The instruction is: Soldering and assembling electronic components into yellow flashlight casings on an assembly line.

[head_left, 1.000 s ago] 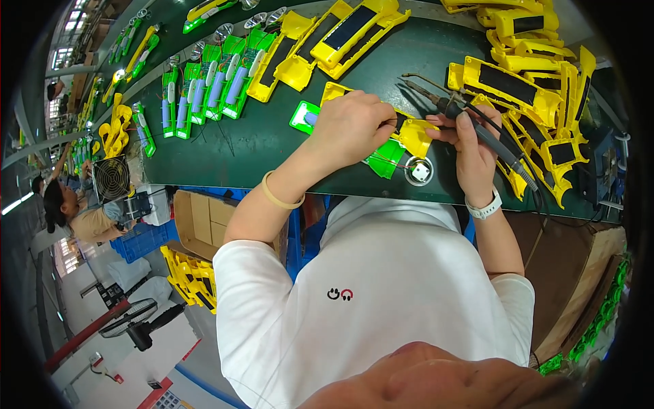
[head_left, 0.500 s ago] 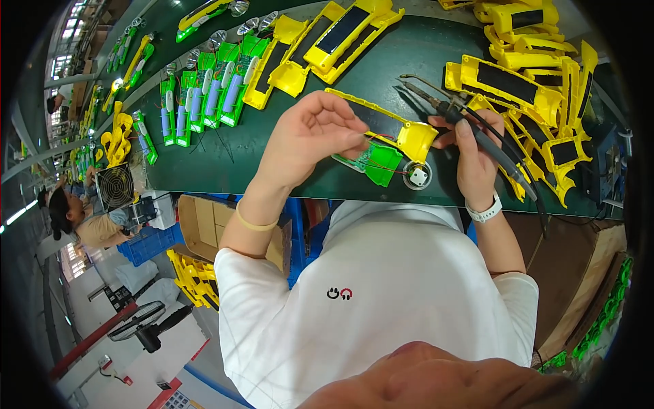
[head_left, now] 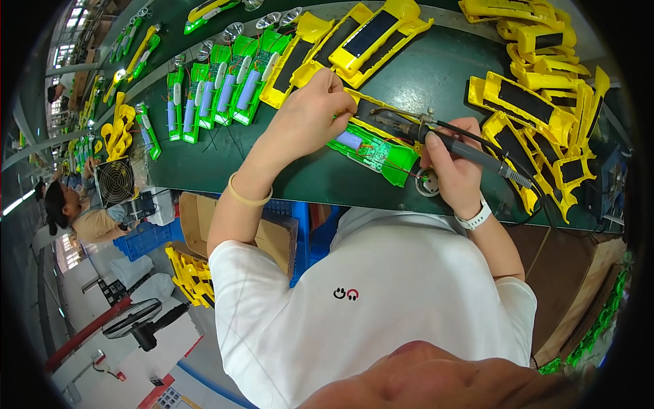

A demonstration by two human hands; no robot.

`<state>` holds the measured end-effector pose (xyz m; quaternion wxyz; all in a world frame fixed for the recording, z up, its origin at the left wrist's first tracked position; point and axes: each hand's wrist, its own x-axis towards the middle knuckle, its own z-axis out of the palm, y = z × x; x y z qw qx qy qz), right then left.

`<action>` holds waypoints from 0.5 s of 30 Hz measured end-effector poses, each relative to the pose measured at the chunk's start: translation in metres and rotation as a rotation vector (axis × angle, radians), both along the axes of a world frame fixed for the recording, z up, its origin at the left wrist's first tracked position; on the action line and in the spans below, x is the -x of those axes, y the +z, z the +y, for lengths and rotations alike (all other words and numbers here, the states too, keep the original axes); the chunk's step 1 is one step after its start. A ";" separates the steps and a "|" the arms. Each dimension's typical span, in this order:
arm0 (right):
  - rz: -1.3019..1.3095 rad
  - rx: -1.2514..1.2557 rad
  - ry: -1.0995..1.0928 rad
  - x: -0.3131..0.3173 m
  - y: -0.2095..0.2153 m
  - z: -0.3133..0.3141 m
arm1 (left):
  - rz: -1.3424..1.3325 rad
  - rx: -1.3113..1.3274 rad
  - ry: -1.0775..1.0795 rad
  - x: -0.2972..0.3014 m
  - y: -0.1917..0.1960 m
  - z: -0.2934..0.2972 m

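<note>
My right hand (head_left: 455, 163) is closed round a soldering iron (head_left: 477, 155), its tip end pointing left over the work. Below the iron lies a green torch housing (head_left: 402, 160) with a circuit board, a purple battery cell (head_left: 349, 140) and thin red wires. A round lamp head (head_left: 428, 183) sits at its right end, beside my right hand. Just behind it is a yellow shell (head_left: 364, 108) with a dark panel. My left hand (head_left: 315, 112) is closed at the left end of these two parts; whatever its fingertips pinch is hidden.
Several green housings with cells (head_left: 225, 92) stand in a row at the back left. Yellow shells (head_left: 371, 41) lie behind my left hand, and a larger pile (head_left: 524, 102) is on the right. The green bench (head_left: 204, 174) ends near my shirt. A person (head_left: 88, 211) sits far left.
The iron has swung left over the green housing. My left hand has closed and moved slightly left. The yellow shell now lies flatter behind the housing, and the purple cell shows.
</note>
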<state>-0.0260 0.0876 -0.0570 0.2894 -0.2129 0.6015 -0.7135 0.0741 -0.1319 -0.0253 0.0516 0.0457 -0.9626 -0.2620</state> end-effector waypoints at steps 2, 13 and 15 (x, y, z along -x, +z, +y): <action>-0.027 -0.019 -0.007 -0.002 0.000 -0.003 | 0.004 0.005 -0.043 0.002 0.002 -0.002; 0.075 -0.094 0.052 0.000 -0.005 -0.011 | -0.059 0.003 -0.053 0.007 0.000 -0.003; 0.047 -0.076 0.052 -0.001 -0.004 -0.013 | -0.066 0.006 -0.058 0.008 0.000 -0.003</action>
